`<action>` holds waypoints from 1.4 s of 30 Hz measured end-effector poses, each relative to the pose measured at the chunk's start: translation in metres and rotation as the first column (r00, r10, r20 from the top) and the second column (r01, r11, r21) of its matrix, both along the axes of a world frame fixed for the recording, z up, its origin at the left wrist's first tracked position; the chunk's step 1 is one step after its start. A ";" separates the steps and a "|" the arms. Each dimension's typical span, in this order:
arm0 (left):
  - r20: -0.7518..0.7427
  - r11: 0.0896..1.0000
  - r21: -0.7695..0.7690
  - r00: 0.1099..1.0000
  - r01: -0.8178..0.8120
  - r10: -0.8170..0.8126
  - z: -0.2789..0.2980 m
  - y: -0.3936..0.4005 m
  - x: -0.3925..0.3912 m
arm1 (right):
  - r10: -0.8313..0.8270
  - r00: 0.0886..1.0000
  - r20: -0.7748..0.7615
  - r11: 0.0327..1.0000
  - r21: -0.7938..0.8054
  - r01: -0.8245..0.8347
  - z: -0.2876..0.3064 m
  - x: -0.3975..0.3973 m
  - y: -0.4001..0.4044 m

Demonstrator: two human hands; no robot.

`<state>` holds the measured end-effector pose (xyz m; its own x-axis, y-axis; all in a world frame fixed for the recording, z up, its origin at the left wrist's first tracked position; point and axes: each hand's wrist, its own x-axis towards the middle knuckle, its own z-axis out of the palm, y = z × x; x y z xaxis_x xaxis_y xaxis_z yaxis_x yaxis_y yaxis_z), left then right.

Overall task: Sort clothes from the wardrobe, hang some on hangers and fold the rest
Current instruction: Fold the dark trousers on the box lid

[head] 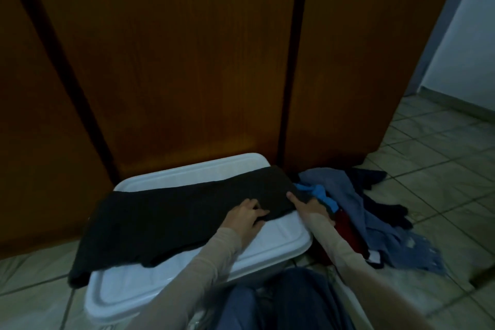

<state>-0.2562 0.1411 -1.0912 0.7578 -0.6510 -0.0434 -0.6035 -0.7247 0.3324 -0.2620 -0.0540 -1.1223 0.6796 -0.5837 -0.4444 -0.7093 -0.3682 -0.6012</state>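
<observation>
- A white plastic storage-box lid lies flat on the floor, its far edge close to the wooden doors.
- Tall brown wooden doors fill the background, with dark vertical gaps between the panels.
- A floor of pale square tiles with darker grout lines spreads to the right and runs along the bottom left.
- A pale wall stands at far right, beyond the doors' edge.
</observation>
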 end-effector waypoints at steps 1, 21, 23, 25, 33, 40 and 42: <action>-0.011 1.000 -0.016 1.000 0.001 -0.001 -0.001 0.001 0.001 | -0.036 0.999 0.036 0.993 0.111 0.032 -0.003 0.006 -0.002; -0.811 0.296 -0.469 0.539 -0.832 0.228 -0.002 0.057 0.013 | 0.936 0.330 0.121 0.271 -0.848 -0.456 0.034 0.010 0.106; -0.927 -0.043 -0.361 0.353 -0.932 0.131 -0.002 0.071 0.019 | 0.982 0.189 0.009 0.133 -0.742 -0.657 0.028 -0.004 0.127; -0.960 -0.272 -0.278 0.267 -0.921 0.078 0.001 0.088 0.020 | 0.938 0.291 0.190 0.347 -0.493 -0.797 0.021 -0.013 0.134; -0.971 -0.586 -0.221 0.118 -0.779 0.209 0.015 0.122 0.009 | 0.499 0.525 0.690 0.799 -0.131 -0.587 0.029 -0.013 0.127; -0.864 -0.423 -0.374 0.144 -0.825 0.483 0.028 0.146 0.002 | 0.789 0.583 0.194 0.600 -0.446 -0.664 0.023 -0.013 0.127; -0.812 -0.291 -0.407 0.197 -0.866 0.549 0.026 0.154 0.001 | 0.781 0.611 0.127 0.582 -0.504 -0.639 0.017 -0.009 0.131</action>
<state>-0.2553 0.2949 -1.0653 0.7329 0.5720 -0.3684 0.3554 0.1399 0.9242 -0.2710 0.0769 -1.1053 0.9959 0.0907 0.0005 0.0826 -0.9046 -0.4182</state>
